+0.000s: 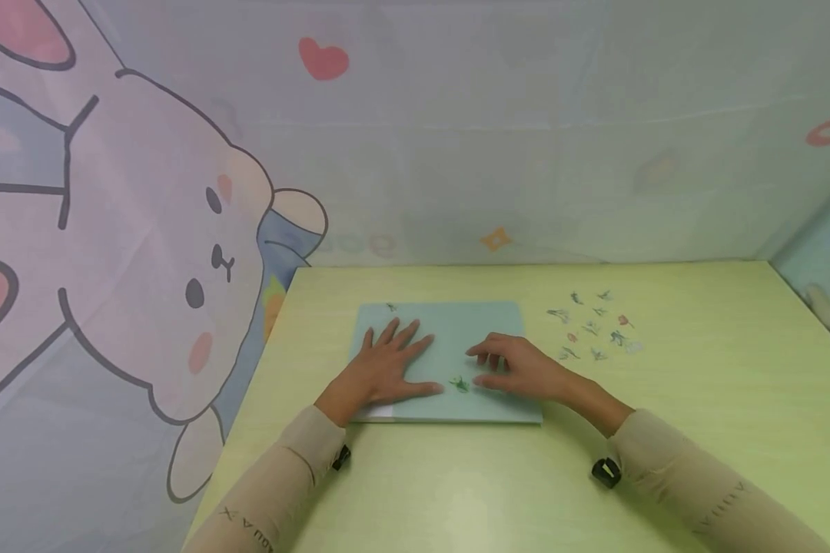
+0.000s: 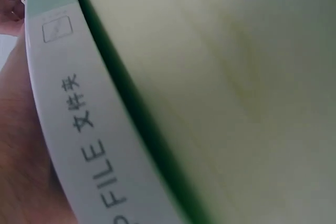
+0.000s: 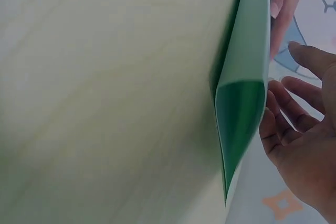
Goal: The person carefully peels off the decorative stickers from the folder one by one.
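Observation:
A pale green file folder (image 1: 449,326) lies closed on the table. Its white spine label (image 2: 97,145) with "FILE" lettering faces the left wrist camera. My left hand (image 1: 390,370) rests on the folder's left part, fingers spread and thumb pointing right. A small green leafy cutout (image 1: 459,383) lies on the cover between the two hands. Over the right part is my right hand (image 1: 522,369), fingers loosely bent, thumb tip close beside the cutout, nothing seen in its grasp. The right wrist view shows these fingers near the folder's open green edge (image 3: 241,114). Another tiny cutout (image 1: 391,307) sits at the cover's upper left.
Right of the folder, several small plant-like cutouts (image 1: 618,338) lie scattered on the light yellow table (image 1: 719,399), a red flower cutout (image 1: 625,321) among them. A printed cloth (image 1: 415,153) hangs behind the table. Black devices (image 1: 605,472) are worn under both sleeves.

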Tool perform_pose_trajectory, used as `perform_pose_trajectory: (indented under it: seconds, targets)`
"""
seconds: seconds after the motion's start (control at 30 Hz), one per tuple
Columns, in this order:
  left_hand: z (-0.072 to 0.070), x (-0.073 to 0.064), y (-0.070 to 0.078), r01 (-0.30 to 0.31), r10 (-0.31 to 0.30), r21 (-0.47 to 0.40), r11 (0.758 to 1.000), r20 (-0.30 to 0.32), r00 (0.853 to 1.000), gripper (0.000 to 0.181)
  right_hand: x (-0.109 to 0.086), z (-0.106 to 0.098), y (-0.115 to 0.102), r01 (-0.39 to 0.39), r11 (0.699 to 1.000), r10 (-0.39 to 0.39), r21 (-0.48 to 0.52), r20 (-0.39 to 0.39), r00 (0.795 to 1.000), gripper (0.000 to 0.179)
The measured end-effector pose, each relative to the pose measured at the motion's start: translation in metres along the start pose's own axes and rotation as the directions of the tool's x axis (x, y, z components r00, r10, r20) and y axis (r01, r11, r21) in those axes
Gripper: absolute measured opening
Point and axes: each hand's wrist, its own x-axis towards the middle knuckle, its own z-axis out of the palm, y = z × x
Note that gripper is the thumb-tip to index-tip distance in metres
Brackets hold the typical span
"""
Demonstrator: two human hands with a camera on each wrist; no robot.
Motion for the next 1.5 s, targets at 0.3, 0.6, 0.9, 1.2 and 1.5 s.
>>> perform_pose_trajectory:
  seconds: [0.3,0.6,0.9,1.2,1.5]
  targets:
    - [0.005,0.002,0.004,0.002,-0.002,0.062,0.998,0.009,1.000,0.099,0.007,0.021,-0.003,-0.009,0.999,0.012,-0.037,0.102,0.995,0.035]
    - [0.003,0.004,0.005,0.015,-0.016,0.045,0.999,0.029,0.999,0.100,0.009,0.017,0.001,0.010,1.000,-0.009,-0.010,0.139,0.990,0.033]
    - [0.001,0.019,0.002,0.030,-0.032,0.051,0.998,0.037,0.999,0.100,0.020,0.006,0.011,-0.030,0.999,0.028,0.010,0.171,0.985,0.036]
    - [-0.001,0.020,0.005,0.034,-0.036,0.067,0.997,0.025,0.999,0.100,0.020,0.005,0.016,0.008,1.000,-0.009,0.006,0.174,0.985,0.034]
    - [0.002,0.019,0.006,0.035,-0.036,0.062,0.997,0.020,0.999,0.099,0.020,0.005,0.014,0.008,1.000,-0.012,0.023,0.185,0.983,0.031]
